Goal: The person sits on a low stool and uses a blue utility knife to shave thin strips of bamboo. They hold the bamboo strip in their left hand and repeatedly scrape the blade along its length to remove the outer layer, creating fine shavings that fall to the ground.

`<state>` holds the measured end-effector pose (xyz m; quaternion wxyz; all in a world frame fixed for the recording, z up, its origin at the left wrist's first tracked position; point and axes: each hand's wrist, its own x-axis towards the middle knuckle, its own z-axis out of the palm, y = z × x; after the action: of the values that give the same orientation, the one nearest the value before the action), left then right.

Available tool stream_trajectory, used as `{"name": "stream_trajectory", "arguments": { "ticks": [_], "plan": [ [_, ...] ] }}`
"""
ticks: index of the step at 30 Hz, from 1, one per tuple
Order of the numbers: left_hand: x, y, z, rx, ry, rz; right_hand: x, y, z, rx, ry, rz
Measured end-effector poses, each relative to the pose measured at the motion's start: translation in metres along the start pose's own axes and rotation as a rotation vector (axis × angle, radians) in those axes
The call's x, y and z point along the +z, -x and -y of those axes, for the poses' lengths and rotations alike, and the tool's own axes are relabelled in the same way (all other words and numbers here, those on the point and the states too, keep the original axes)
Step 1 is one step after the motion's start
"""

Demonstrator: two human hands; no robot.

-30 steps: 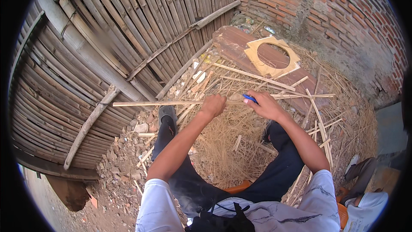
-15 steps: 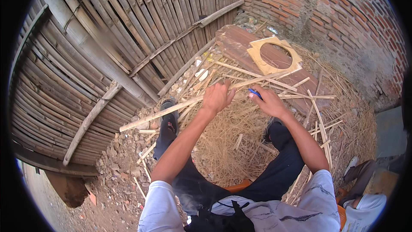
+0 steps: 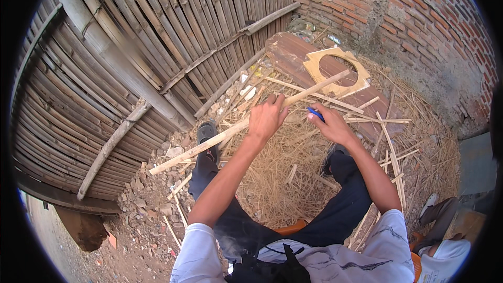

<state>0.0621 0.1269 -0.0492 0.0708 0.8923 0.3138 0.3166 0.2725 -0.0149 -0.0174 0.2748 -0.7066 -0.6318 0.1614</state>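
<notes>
My left hand (image 3: 265, 120) is closed around a long, pale wooden strip (image 3: 209, 143), which slants from the lower left up to the far right. Its far tip crosses in front of a pale square board with a round hole (image 3: 315, 71). To the right, my right hand (image 3: 333, 126) grips a small blue object (image 3: 316, 114), slim like a pen or a cutter; its kind is not clear. That blue object is near the strip, just below it, and I cannot tell whether they touch.
Straw-like shavings (image 3: 283, 188) cover the ground between my legs. A brown plank (image 3: 285, 52) lies beyond, with loose strips (image 3: 390, 147) at the right. A bamboo fence (image 3: 173, 26) stands left, a brick wall (image 3: 435, 36) right. Another person (image 3: 445, 257) is at the lower right.
The wooden strip has tilted more steeply: its far end has risen and its near end has dropped slightly. My right hand has shifted little and still grips the blue object.
</notes>
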Motion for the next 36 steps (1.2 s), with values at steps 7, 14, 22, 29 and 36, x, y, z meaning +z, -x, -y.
{"name": "stream_trajectory", "arguments": {
  "ticks": [7,14,22,29,36],
  "plan": [
    [0.011,0.001,0.002,0.044,-0.130,0.042,0.002,-0.001,-0.002,-0.027,0.012,-0.016],
    [0.013,0.003,-0.004,0.123,-0.197,0.032,0.002,0.000,-0.004,-0.052,0.004,-0.020],
    [0.018,0.009,-0.003,0.099,-0.271,0.174,-0.004,0.001,0.004,-0.038,0.009,0.038],
    [0.023,0.011,-0.003,0.029,-0.260,0.233,-0.002,0.000,0.003,-0.071,0.020,0.045],
    [0.024,0.012,-0.003,0.010,-0.243,0.247,-0.002,0.001,0.007,-0.052,0.028,0.052]
  ]
}}
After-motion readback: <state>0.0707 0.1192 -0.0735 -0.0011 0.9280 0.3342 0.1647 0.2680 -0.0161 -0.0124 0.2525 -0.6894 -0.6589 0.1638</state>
